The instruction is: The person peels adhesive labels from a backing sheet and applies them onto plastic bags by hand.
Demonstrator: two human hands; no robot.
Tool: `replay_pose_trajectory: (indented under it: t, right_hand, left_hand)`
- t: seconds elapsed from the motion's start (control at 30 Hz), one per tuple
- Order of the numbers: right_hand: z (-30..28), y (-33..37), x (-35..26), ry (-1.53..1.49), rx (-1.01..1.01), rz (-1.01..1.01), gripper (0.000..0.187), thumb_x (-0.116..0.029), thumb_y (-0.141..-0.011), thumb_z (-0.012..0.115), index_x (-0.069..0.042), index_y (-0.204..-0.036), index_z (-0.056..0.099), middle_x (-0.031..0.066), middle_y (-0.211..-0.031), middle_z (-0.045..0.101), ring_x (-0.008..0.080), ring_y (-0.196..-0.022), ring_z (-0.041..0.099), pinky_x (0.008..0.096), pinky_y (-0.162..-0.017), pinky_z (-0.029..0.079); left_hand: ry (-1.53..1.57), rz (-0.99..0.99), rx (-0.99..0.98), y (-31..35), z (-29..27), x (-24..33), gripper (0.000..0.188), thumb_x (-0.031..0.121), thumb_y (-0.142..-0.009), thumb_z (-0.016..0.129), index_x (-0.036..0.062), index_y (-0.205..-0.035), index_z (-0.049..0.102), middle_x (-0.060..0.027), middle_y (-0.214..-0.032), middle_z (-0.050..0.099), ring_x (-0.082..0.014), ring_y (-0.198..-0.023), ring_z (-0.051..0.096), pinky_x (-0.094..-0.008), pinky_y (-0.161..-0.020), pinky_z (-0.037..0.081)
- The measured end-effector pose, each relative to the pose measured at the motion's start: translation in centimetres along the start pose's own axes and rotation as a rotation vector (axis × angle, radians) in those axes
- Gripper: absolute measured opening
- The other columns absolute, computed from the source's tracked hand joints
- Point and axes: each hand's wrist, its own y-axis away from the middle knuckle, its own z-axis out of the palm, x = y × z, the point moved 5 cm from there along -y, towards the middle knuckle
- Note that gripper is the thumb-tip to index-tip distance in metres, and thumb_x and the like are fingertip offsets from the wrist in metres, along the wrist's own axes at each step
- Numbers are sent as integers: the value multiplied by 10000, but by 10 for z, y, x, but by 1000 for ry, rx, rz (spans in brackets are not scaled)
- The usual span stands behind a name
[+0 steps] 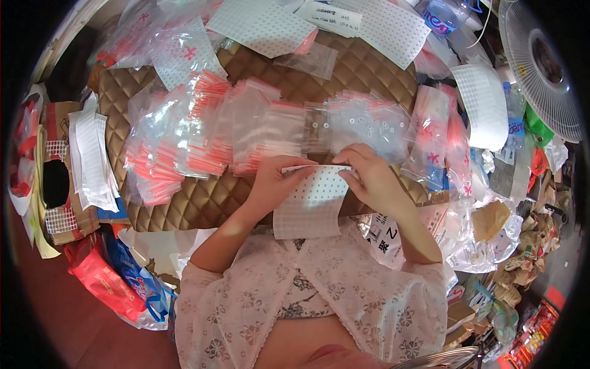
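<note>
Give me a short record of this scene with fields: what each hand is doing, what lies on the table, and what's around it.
left hand: left hand pinches the top edge of a dotted sheet
right hand: right hand grips the same sheet's top right edge
sheet: white, covered in rows of small dots, hanging toward the person's lap
table: brown quilted table
on table: heaps of clear bags with red strips, more dotted sheets at the far edge
right side: white fan
left side: paper stack, red bag on the floor

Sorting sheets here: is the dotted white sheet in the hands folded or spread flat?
Spread, mostly flat: the dotted sheet hangs open toward the lap, with the left hand and right hand pinching its top edge.
</note>
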Motion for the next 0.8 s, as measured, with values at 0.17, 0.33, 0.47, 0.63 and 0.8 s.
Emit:
replay_pose_trajectory:
  t: [0.17,0.33,0.47,0.63,0.8]
  right_hand:
    - [11,-4,-1,61,-75,-38,214,38,-750,576,-37,-950,557,121,-943,553,316,-907,545,379,-764,458]
    - [23,-1,-7,116,-15,-39,220,46,-738,571,-33,-943,561,125,-943,551,317,-905,547,384,-768,458]
    - [26,-1,-17,124,30,-67,244,3,-708,549,-14,-952,548,127,-940,534,319,-919,518,374,-782,453]
    - [29,2,-22,136,56,-61,234,-11,-716,544,-14,-950,543,130,-954,533,309,-915,525,364,-780,458]
    - [37,6,-27,365,74,-135,228,0,-757,564,10,-985,558,143,-990,546,313,-897,540,362,-764,468]
  left_hand:
    - [-21,1,60,2,-4,-3,150,63,-836,622,-18,-948,680,-48,-851,682,-76,-775,597,-231,-694,488]
    - [-18,-41,111,8,-10,0,148,62,-833,624,-22,-941,681,-46,-824,679,-72,-755,595,-223,-679,486]
    - [28,-48,143,13,-13,0,150,65,-829,632,-22,-942,681,-43,-815,676,-67,-733,592,-218,-667,485]
    - [20,15,147,15,-12,5,151,70,-831,634,-20,-942,682,-43,-813,673,-59,-727,586,-218,-659,483]
    - [76,-78,177,17,-14,-5,149,74,-827,638,-19,-936,680,-39,-804,666,-60,-734,584,-221,-651,480]
